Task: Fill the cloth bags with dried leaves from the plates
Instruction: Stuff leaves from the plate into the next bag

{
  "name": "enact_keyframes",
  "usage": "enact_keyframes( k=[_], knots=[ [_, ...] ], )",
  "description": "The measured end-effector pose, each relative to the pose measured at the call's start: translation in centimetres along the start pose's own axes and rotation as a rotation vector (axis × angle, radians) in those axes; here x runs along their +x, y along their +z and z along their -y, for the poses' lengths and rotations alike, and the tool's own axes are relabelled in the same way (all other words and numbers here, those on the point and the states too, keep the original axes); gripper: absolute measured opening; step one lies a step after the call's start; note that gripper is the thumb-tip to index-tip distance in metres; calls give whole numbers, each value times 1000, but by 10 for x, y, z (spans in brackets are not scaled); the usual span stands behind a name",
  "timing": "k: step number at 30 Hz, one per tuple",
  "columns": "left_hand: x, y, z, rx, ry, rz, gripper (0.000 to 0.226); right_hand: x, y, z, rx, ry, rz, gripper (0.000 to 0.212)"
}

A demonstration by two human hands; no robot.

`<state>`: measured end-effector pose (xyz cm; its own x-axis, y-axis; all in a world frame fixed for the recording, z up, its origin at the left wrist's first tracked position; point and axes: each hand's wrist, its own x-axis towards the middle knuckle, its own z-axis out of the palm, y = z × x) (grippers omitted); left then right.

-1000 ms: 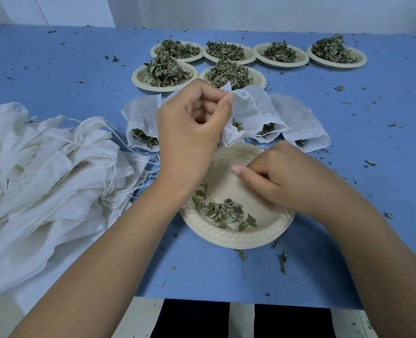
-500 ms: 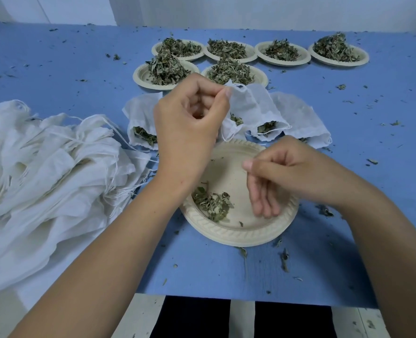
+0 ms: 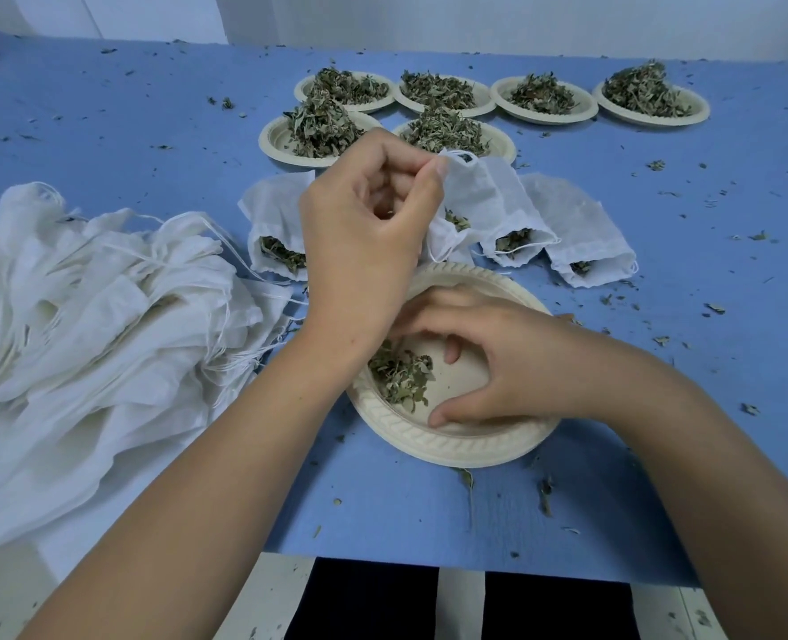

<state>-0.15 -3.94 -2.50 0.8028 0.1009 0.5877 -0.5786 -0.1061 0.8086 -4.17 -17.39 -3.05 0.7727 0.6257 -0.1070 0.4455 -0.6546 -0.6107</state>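
We take the near plate as the middle of the dial. The blue table cover (image 3: pixel 105 131) fills nearly all that we see. On it, at nine o'clock, spreads a big heap of empty bags (image 3: pixel 82 339), white cloth with thin drawstrings trailing; at twelve o'clock, well apart from the near plate, stand six full plates (image 3: pixel 269 140), four in the far row and two in front, each piled with dried leaves. The near plate (image 3: pixel 452 445), pale with a ribbed rim, sits close to the table's front edge. Just beyond it lie three filled bags (image 3: pixel 581 233), one at eleven o'clock and two at one o'clock, their mouths turned toward us with leaves showing inside.

The left hand (image 3: pixel 364 242) comes in from seven o'clock and hangs above the plate's far rim, fingers curled; thumb and forefinger pinch the rim of a cloth bag (image 3: pixel 447 237), which droops below the hand with some leaf showing in its folds. The right hand (image 3: pixel 498 362) reaches in from four o'clock; its fingers are spread and lightly bent over the plate's floor, thumb tip against the near inner rim, and we see nothing gripped in it. A small clump of dried leaves (image 3: pixel 401 376) lies in the plate's nine o'clock part, just beside those fingertips; leaf crumbs (image 3: pixel 544 491) dot the cover all around.
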Motion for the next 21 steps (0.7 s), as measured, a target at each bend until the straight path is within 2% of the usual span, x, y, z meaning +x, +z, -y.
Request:
enact_keyframes(
  k=[9, 16, 21],
  knots=[
    [-1, 1, -1, -2, 7, 6, 17, 6, 9, 5, 117, -116, -54, 18],
    [-1, 1, -1, 8, 5, 7, 18, 4, 11, 6, 17, -236, -81, 16],
    [-1, 1, -1, 1, 11, 9, 19, 3, 9, 5, -53, -259, -46, 15]
  ],
)
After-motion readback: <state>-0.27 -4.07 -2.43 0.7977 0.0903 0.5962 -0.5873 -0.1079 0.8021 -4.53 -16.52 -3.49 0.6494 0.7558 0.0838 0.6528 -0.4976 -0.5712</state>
